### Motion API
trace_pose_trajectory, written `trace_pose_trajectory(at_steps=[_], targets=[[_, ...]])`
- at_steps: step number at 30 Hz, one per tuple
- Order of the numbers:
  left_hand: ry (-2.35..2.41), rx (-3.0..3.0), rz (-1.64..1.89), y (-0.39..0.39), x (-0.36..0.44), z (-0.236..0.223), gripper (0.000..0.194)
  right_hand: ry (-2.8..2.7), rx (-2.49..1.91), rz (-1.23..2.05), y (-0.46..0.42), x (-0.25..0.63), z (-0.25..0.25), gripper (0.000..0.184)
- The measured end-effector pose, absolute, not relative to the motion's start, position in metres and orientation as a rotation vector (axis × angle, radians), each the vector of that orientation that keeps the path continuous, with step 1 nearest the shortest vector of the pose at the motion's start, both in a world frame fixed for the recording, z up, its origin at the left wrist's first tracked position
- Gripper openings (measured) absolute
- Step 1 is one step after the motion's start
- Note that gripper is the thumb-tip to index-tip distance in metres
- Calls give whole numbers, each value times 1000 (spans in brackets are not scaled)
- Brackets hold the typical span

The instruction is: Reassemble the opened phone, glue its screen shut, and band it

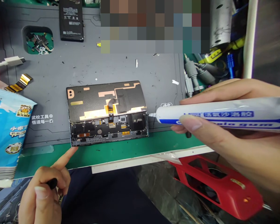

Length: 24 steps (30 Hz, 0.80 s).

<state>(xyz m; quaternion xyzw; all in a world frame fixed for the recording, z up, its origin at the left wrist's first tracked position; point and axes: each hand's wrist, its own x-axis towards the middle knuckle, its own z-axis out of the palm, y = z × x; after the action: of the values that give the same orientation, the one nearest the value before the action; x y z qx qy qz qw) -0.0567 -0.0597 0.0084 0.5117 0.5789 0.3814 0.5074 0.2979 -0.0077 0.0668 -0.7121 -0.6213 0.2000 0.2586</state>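
An opened phone lies on the grey mat, its circuit boards showing along the near side. Its screen panel, back side up, is folded away from me and joined by a flex cable. My right hand grips a white and blue glue tube held level, with its thin nozzle at the phone's right edge. Stretched out from my left hand, the index finger touches the phone's near left corner. The other fingers curl around a small black rounded piece, its kind unclear.
A battery lies at the back, and a loose flex cable and white plug at left. A blue snack packet covers the left side. Grey cable connectors crowd the right. Below the table edge is a red plastic frame.
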Motion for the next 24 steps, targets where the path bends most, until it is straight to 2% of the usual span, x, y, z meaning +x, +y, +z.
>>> trace_pose_trajectory(at_steps=[11, 24], targets=[[1417, 1223, 947, -59, -55, 8, 44, -1671, -1918, 541, -6, 297, 65, 15], [1438, 1159, 939, -62, -56, 9, 45, -1676, -1917, 502, -6, 294, 66, 19]])
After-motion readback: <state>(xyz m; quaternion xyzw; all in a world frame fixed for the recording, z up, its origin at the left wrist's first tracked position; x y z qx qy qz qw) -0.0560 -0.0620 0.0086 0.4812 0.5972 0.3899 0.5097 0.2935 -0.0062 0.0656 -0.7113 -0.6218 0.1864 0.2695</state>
